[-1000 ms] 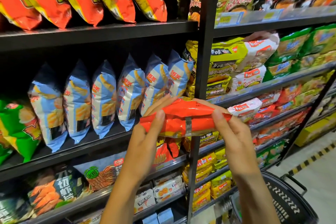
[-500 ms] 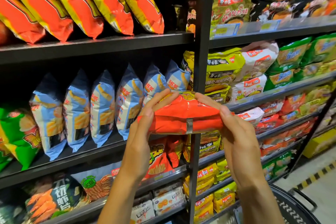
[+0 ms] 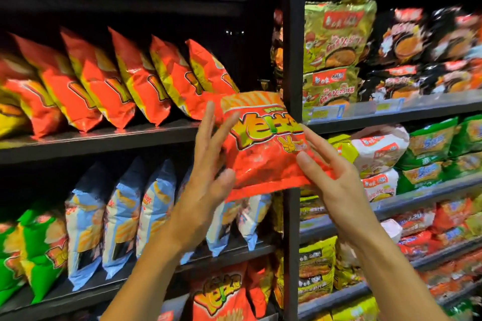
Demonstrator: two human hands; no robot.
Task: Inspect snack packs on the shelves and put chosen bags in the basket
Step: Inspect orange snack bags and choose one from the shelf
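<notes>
An orange-red snack bag (image 3: 263, 154) with a yellow-green logo stands upright in front of me, its printed front towards the camera. My left hand (image 3: 206, 185) lies against its left edge with straight, spread fingers, and the thumb presses the lower left corner. My right hand (image 3: 331, 182) grips the bag's right edge, thumb and forefinger on the front. The bag is level with the shelf (image 3: 109, 138) that carries a row of matching orange-red bags (image 3: 135, 78). No basket is in view.
A black upright post (image 3: 293, 55) stands just behind the bag and divides the shelving. Blue-and-white bags (image 3: 122, 219) and green bags (image 3: 34, 250) fill the shelf below. Noodle packs (image 3: 336, 41) fill the shelves on the right.
The bag has gone from lying flat, edge-on, to upright with its front showing, and both hands have risen with it. My left fingers have straightened. The view has tilted upward; the basket has left the frame.
</notes>
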